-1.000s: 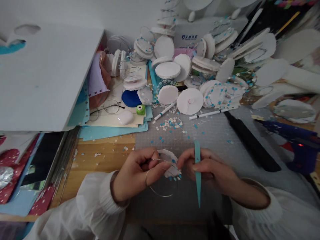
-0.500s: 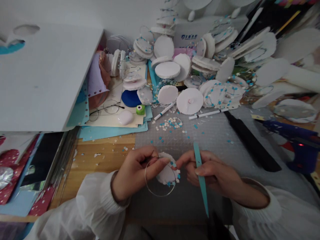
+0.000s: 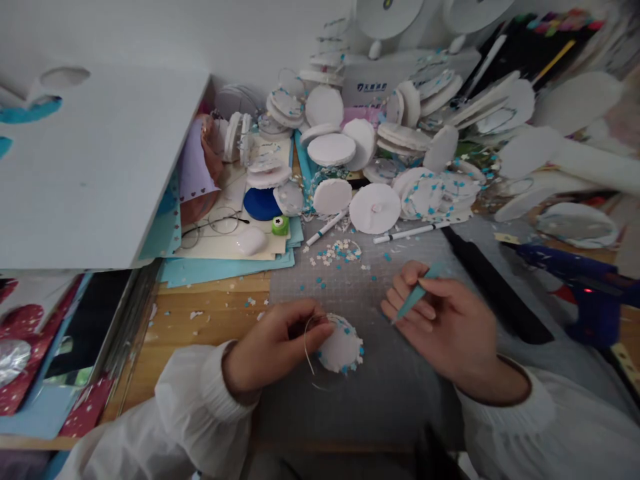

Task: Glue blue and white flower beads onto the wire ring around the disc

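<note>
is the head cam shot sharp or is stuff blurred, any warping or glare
Head view: the right hand holding the teal tweezers is a little motion-smeared, while the left hand on the white disc and wire ring reads sharper; edges bow and stretch, so the foam discs at far right smear; light is soft and dim, no strong glare; a red light glows on the glue gun.

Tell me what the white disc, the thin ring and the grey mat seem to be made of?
White disc: probably foam or thick paper, matte, with a rough edge and blue bits stuck around it. Thin ring: likely metal wire, thin and faintly shiny, held in the left hand. Grey mat: looks like rubbery plastic, dull with a printed grid.
</note>
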`<state>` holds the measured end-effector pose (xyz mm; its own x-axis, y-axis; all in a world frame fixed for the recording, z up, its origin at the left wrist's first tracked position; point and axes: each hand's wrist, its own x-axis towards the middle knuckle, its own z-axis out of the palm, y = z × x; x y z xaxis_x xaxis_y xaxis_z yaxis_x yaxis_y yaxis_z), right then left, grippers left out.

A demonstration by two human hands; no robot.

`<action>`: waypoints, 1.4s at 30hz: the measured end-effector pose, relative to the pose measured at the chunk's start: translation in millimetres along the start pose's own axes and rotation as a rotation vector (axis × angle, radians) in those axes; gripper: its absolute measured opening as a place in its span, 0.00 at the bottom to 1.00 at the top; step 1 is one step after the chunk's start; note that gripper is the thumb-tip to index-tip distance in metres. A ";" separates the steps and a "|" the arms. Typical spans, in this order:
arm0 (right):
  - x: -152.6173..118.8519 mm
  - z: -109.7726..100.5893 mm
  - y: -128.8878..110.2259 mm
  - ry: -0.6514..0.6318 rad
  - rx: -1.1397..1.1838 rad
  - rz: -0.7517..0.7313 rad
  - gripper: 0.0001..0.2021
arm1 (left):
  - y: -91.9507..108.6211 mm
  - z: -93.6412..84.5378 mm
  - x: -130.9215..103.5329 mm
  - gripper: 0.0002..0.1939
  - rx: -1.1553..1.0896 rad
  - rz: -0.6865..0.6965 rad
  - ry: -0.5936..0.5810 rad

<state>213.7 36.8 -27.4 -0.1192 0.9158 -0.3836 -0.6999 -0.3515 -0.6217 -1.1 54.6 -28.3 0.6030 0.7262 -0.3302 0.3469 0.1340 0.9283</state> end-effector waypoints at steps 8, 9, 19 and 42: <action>-0.7 0.8 1.7 0.041 0.058 0.029 0.03 | 1.6 -0.9 -1.3 0.13 0.320 0.175 0.108; -1.2 1.2 1.9 0.036 0.062 0.024 0.03 | 2.1 -1.8 -0.7 0.13 0.322 0.200 0.132; 0.1 2.5 5.6 -0.036 -0.008 -0.053 0.03 | -0.2 3.1 6.3 0.11 0.358 0.294 0.205; -2.9 2.4 10.8 -0.153 -0.065 -0.126 0.05 | -7.5 10.1 12.0 0.17 0.596 0.373 0.198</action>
<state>204.9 30.8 -31.4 -0.1422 0.9705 -0.1949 -0.6695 -0.2393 -0.7032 10.8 55.5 -41.0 0.6354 0.7680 0.0794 0.5102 -0.4948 0.7035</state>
